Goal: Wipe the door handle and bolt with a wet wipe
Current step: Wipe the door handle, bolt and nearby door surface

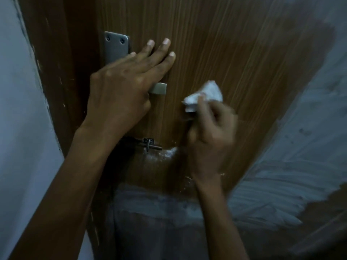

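The right grip (212, 139) is closed on the wipe (204, 94), a crumpled white wad pinched at the fingertips and sticking up past them. It is blurred, so I cannot tell how many fingers pinch it. In the head view the wipe sits just right of the handle (159, 88), close to the door (234, 44) but apart from the metal. The left grip (125, 81) is open, fingers straight and flat on the door. Its palm lies over most of the handle, so only the lever's square end and the top of the plate (115, 46) show. The bolt (150, 145) is lower down, just below the left wrist, with a whitish smear on the wood beside it. To wipe the handle well, I judge, the left palm should lift clear or brace on bare wood. The wipe should then wrap the lever and run its length, go over the plate and screw heads, and turn a fresh fold to the bolt.
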Available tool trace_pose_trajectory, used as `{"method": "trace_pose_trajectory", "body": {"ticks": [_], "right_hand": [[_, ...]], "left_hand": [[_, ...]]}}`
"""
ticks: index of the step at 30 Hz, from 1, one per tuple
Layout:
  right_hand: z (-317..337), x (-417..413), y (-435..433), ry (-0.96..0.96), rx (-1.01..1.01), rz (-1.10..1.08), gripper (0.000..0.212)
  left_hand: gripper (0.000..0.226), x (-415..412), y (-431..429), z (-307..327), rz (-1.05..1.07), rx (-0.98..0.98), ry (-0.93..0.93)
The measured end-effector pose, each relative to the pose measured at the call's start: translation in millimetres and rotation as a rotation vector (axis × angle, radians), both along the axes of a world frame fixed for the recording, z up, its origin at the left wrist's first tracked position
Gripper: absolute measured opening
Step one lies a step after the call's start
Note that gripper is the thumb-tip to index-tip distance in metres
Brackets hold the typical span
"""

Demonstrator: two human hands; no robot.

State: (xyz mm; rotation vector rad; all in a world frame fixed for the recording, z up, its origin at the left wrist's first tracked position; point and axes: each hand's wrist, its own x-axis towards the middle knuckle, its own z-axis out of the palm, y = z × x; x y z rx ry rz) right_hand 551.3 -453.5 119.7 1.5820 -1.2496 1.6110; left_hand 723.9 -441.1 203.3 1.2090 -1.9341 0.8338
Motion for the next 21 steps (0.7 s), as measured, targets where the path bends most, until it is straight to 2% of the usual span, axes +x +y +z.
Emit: {"method": "trace_pose_trajectory", "body": {"ticks": [3, 5, 8, 10, 12, 14, 17, 18, 19, 21], "right_hand": [[-27.2, 36.1, 3.0, 0.292, 0.094, 0.116, 0.033], [-44.4, 18.8, 8.9, 0.327, 0.131, 0.137, 0.033], [-37.7, -27.7, 12.8, 0.116, 0.062, 0.029, 0.044], [-14.6, -41.0, 7.6, -0.061, -0.026, -0.063, 0.04], [8.5, -25.7, -0.9, -0.141, -0.072, -0.062, 0.034], [11.8, 5.4, -5.7, -0.029, -0.03, 0.004, 0.034], [-22.8, 40.4, 2.6, 0.301, 0.115, 0.11, 0.037], [-36.7, 36.7, 6.4, 0.357, 0.156, 0.131, 0.038], [-48.2, 25.1, 9.2, 0.367, 0.184, 0.145, 0.038], [-55.9, -8.8, 15.7, 0.259, 0.201, 0.118, 0.043]], "left_hand": [[0.077, -0.8, 0.0, -0.2, -0.006, -0.011, -0.004], [0.08, -0.9, 0.7, -0.2, -0.013, -0.013, -0.001], [0.08, -0.7, 1.7, -1.7, -0.009, -0.032, 0.0], [0.077, -1.5, 0.9, -2.9, -0.007, -0.034, 0.0], [0.075, -1.7, 0.1, -3.7, 0.008, -0.022, 0.006], [0.073, -1.9, 0.6, -4.4, 0.031, -0.016, 0.003], [0.069, -3.6, 1.5, -3.0, 0.03, -0.027, 0.0], [0.071, -3.8, 1.8, -4.3, 0.029, -0.043, 0.002], [0.074, -3.0, 3.0, -7.5, 0.039, -0.07, 0.01], [0.072, -1.1, 7.4, -25.0, 0.061, -0.179, 0.093]]}}
